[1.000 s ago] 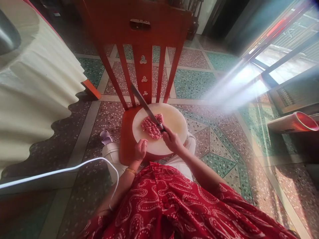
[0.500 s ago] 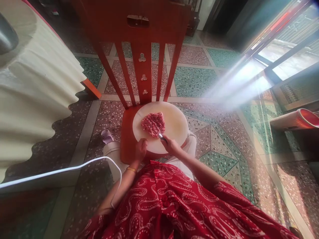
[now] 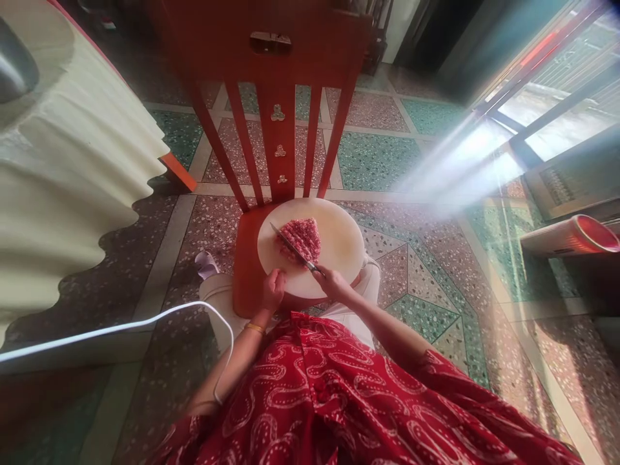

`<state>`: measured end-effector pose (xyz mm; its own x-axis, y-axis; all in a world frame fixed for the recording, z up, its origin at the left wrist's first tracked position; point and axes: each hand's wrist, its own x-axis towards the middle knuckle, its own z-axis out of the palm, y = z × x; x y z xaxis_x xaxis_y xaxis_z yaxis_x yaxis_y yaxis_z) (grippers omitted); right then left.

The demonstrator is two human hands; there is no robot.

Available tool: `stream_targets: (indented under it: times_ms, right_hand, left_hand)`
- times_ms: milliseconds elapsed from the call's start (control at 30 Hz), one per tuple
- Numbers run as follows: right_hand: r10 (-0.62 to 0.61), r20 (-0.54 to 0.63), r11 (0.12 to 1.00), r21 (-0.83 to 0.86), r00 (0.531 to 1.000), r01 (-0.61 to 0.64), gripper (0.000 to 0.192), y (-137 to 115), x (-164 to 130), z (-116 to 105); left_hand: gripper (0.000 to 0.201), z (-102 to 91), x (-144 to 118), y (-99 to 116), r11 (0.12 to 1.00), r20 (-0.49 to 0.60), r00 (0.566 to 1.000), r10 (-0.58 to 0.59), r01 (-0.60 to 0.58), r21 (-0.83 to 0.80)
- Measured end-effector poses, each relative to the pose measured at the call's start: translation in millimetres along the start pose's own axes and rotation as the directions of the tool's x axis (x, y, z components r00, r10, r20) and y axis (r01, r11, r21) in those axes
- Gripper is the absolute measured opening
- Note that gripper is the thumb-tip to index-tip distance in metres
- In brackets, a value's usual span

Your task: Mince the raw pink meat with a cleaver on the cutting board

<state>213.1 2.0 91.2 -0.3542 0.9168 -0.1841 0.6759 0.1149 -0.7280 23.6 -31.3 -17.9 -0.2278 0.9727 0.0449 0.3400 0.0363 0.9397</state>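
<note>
A heap of minced meat (image 3: 302,237) lies on a round, pale cutting board (image 3: 341,242), a little toward the board's far left part. The meat is pink-red, finely chopped and grainy, pressed into a rough wedge with a fairly straight far edge and a ragged near side. The board rests flat on the seat of a red wooden chair (image 3: 278,84), whose slatted back rises just beyond it. The right hand (image 3: 332,284) is closed in a fist around the handle of a knife (image 3: 292,246); the handle itself is hidden inside the grip. The long, thin blade runs from the hand up and to the left, slanting across the near left edge of the meat, with its tip over bare board beside the heap; whether the edge touches the meat or the board cannot be told. The left hand (image 3: 273,290) is curled loosely, fingers folded in, resting at the near rim of the board and holding nothing that shows; a gold bangle (image 3: 254,329) sits on its wrist. The person's red patterned dress (image 3: 339,400) fills the lower part of the view. A white cable (image 3: 121,329) trails across the speckled tiled floor (image 3: 378,155) at left, near a cream tablecloth (image 3: 72,174) hanging in folds.
</note>
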Motion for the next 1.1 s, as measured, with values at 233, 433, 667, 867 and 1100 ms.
stream_targets:
  times_ms: [233, 433, 667, 867, 1100]
  right_hand:
    - [-0.072, -0.051, 0.997, 0.037, 0.996, 0.074, 0.042, -6.3, -8.7, 1.8]
    - [-0.025, -0.015, 0.999, 0.029, 1.0, 0.025, 0.038, -13.8, -5.5, -1.2]
    - [-0.015, -0.014, 1.0, 0.021, 1.0, 0.015, 0.038, -2.5, -6.5, -0.4]
    - [-0.108, -0.062, 0.992, 0.054, 0.992, 0.111, 0.042, -7.7, -8.8, -8.1]
    - [0.038, 0.013, 0.999, -0.027, 0.999, -0.038, 0.034, 2.0, -3.5, -6.1]
  left_hand:
    - [0.025, -1.1, -2.2, 4.1, 0.999, -0.031, 0.999, -0.029, 0.028, -0.033]
    - [0.025, 0.3, -1.4, 11.9, 0.995, -0.039, 0.997, -0.064, 0.06, -0.083]
    - [0.024, 0.6, -2.0, 7.1, 0.996, -0.036, 0.998, -0.059, 0.057, -0.064]
    - [0.024, 0.8, -1.4, 5.2, 0.997, -0.035, 0.998, -0.047, 0.045, -0.062]
    - [0.024, 1.6, -1.3, 4.2, 0.997, -0.034, 0.998, -0.043, 0.041, -0.058]
